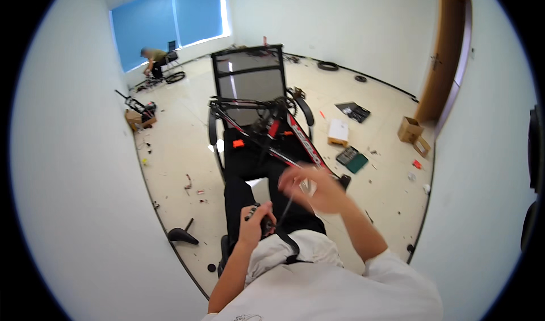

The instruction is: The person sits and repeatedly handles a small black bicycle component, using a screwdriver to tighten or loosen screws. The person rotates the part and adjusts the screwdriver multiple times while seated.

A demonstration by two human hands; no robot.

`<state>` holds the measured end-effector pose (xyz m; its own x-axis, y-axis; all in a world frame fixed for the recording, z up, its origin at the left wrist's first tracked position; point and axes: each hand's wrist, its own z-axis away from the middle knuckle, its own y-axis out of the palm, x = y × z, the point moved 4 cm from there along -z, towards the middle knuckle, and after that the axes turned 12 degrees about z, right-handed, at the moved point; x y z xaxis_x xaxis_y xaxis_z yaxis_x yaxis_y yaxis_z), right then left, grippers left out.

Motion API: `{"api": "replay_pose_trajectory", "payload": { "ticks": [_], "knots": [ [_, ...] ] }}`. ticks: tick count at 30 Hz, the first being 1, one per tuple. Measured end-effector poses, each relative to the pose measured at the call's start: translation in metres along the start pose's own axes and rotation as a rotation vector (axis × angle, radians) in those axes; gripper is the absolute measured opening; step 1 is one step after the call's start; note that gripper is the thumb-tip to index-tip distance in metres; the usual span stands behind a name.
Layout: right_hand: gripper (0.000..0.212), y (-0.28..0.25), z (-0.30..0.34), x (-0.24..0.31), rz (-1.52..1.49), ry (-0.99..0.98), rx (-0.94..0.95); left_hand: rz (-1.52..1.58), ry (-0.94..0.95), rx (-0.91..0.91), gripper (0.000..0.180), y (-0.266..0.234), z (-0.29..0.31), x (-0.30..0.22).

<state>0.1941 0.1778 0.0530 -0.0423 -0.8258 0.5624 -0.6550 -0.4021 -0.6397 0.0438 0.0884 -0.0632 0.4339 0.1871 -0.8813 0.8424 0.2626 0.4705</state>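
Note:
My left hand (pixel 255 225) is closed around a small dark metal part (pixel 267 225), held low over my lap; its exact kind I cannot make out. Above and to the right of it, my right hand (pixel 313 188) is blurred by motion, with the fingers bent. A thin grey rod (pixel 286 210), like a slim tool, runs from these fingers down to the dark part. In front of me a black, red and white bicycle frame (pixel 306 142) lies across a black mesh office chair (pixel 250 82). An orange piece (pixel 238 144) rests on the chair's seat.
At right on the floor lie an open green tool case (pixel 356 161), a white-topped box (pixel 338 131) and cardboard boxes (pixel 409 129). A bicycle saddle (pixel 183 236) is at lower left. A person (pixel 154 62) bends over parts near the window. Tires (pixel 327 66) lie at the back.

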Motion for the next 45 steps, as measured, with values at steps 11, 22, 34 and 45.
{"api": "replay_pose_trajectory", "payload": {
  "ticks": [11,22,34,45],
  "knots": [
    [0.046,0.068,0.023,0.000,0.423,-0.236,-0.093,0.463,-0.187,0.020,0.038,-0.005,-0.002,0.008],
    [0.038,0.099,0.032,-0.025,0.352,-0.202,-0.163,0.206,0.131,-0.165,0.040,-0.008,0.003,0.006],
    [0.037,0.091,0.042,-0.095,-0.823,0.656,-0.624,-0.323,0.411,-0.035,0.030,0.005,0.007,0.004],
    [0.033,0.106,0.049,-0.097,-1.509,0.875,-0.231,-0.384,0.107,0.133,0.032,-0.005,-0.005,0.069]
  ]
}}
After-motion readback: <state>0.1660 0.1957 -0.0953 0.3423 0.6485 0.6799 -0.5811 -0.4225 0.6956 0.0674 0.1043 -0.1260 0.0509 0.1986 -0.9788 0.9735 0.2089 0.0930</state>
